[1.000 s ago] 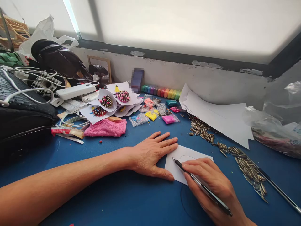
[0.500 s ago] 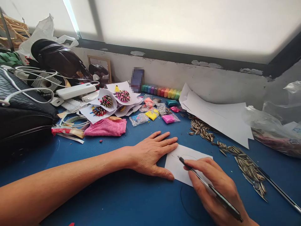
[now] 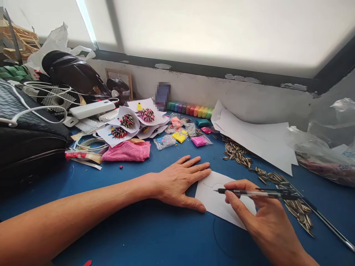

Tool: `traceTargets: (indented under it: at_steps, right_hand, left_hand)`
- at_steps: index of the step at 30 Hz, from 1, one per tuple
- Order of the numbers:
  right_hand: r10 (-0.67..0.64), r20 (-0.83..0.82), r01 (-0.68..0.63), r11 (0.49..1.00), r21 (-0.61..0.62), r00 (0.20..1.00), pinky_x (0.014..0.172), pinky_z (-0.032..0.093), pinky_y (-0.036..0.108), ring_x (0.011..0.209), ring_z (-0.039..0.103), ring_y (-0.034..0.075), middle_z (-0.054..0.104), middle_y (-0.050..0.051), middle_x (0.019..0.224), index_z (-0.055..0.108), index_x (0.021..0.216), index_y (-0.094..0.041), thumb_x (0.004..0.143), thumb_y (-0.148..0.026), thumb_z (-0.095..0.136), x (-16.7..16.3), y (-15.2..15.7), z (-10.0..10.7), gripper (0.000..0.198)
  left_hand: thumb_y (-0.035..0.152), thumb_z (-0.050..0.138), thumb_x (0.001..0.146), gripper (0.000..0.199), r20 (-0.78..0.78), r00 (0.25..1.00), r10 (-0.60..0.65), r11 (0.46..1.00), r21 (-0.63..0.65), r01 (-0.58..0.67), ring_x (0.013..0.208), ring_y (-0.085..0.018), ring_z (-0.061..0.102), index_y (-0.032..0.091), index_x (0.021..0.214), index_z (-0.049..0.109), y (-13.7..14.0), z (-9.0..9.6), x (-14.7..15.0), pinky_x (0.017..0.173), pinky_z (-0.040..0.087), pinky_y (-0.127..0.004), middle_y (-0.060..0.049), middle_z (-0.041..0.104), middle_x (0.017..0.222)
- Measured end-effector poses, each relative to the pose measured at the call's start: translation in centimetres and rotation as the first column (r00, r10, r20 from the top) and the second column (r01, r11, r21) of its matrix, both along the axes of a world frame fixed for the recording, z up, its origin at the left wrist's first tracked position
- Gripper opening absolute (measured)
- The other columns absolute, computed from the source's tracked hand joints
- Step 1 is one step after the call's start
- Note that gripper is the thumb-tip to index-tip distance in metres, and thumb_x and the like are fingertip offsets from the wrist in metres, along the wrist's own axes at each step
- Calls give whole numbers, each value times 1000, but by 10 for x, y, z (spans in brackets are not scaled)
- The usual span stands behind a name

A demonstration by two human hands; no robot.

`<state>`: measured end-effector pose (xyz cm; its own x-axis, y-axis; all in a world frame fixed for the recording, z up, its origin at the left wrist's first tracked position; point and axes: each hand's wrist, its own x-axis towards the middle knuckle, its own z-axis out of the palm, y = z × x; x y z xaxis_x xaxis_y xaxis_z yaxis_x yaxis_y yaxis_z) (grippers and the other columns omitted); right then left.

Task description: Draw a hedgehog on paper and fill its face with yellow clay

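My left hand (image 3: pixel 180 181) lies flat with its fingers spread, and the fingertips and thumb rest at the left edge of a small white sheet of paper (image 3: pixel 206 199). Between the thumb and fingers of my right hand (image 3: pixel 263 214) is a black and clear pen (image 3: pixel 244 192). Its tip points left over the sheet, close to a thin curved line drawn near the top; I cannot tell whether it touches. Part of the sheet's right side is hidden by my right hand.
Sunflower seeds (image 3: pixel 235 153) trail along the right, with another pen (image 3: pixel 330 221) beside them. Larger paper sheets (image 3: pixel 257 138) lie behind. Small bags of coloured clay (image 3: pixel 180 135), seed-covered clay figures on paper (image 3: pixel 127 121), a pink cloth (image 3: pixel 126 150) and a black bag (image 3: pixel 30 144) stand further left.
My right hand has turned the pen from a steep slant to nearly level, its tip slightly lower on the sheet. My left hand stays in place. The view has shifted slightly.
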<state>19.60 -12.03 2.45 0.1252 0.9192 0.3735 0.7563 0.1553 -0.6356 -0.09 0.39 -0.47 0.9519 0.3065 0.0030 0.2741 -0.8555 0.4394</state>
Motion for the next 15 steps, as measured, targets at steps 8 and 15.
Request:
traceTargets:
  at_steps: [8, 15]
  right_hand:
    - [90, 72, -92, 995, 30, 993, 59, 55, 26, 73, 71, 17, 74, 2, 84, 72, 87, -25, 90, -38, 57, -3, 3, -12, 20]
    - [85, 131, -92, 995, 44, 988, 58, 53, 26, 72, 69, 17, 73, 2, 84, 70, 83, -25, 94, -41, 52, -3, 6, -19, 27]
  left_hand:
    - [74, 47, 84, 92, 6, 1000, 4, 1000, 11, -4, 150, -31, 4, 18, 153, 24, -1, 1, 0, 121, 1, -50, -8, 12, 161]
    - [72, 47, 85, 90, 2, 1000, 5, 1000, 9, -5, 150, -29, 2, 18, 153, 25, 0, 1, 0, 121, 0, -49, -7, 12, 161]
